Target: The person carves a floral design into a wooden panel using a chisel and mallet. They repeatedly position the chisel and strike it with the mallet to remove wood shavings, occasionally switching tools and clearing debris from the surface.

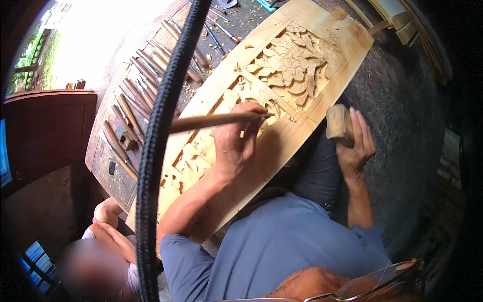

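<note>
My left hand [234, 143] is closed round a carving chisel [201, 122] with a long wooden handle, held low over the carved part of a pale wooden panel [246, 183]. The handle points left, and the other end lies by the recessed carving; I cannot tell if it touches the wood. Off the panel's right edge, my right hand [358, 148] grips a worn, blocky wooden mallet [338, 123]. A flower with leaves [292, 65] stands in relief at the panel's far end. Nearer carving is partly covered by my left hand and forearm.
Several wooden-handled chisels [133, 116] lie in a row on the dark workbench [103, 153], left of the panel. Wood shavings are scattered there. A black braided cable [160, 126] crosses the view in front. Another person [113, 234] sits at the lower left.
</note>
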### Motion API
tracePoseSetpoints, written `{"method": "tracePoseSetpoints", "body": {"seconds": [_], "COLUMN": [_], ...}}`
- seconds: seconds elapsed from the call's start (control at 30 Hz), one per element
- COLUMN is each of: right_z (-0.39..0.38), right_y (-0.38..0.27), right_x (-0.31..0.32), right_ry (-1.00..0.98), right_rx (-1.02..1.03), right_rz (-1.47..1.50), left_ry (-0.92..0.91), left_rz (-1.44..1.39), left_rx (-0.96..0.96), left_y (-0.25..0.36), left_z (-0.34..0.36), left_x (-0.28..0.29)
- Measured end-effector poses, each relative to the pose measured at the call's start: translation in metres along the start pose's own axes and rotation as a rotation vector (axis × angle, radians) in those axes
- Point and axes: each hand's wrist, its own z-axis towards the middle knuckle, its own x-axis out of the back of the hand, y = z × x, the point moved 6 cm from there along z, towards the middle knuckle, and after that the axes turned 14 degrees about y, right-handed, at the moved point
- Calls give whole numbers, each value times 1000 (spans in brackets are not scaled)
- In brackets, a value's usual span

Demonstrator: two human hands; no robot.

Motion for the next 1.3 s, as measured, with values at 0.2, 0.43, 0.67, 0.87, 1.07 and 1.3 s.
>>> {"method": "tracePoseSetpoints", "body": {"seconds": [0.2, 0.43, 0.67, 0.87, 1.07, 1.3], "right_z": [-7, -3, -6, -6, -5, 40], "right_y": [-17, -18, -16, -15, -18, -5], "right_x": [0, -4, -5, -3, 1, 10], "right_ry": [45, 33, 39, 45, 27, 67], "right_rx": [38, 64, 57, 72, 78, 40], "right_rz": [29, -6, -26, 3, 3, 211], "left_ry": [49, -161, -113, -123, -185, -291], "left_rz": [-119, -59, -1, 23, -13, 183], "left_rx": [-70, -5, -45, -59, -43, -224], "left_y": [-1, -8, -9, -6, -6, 15], "left_z": [-2, -6, -14, -15, -16, 9], "left_x": [-15, -24, -28, -28, -29, -40]}}
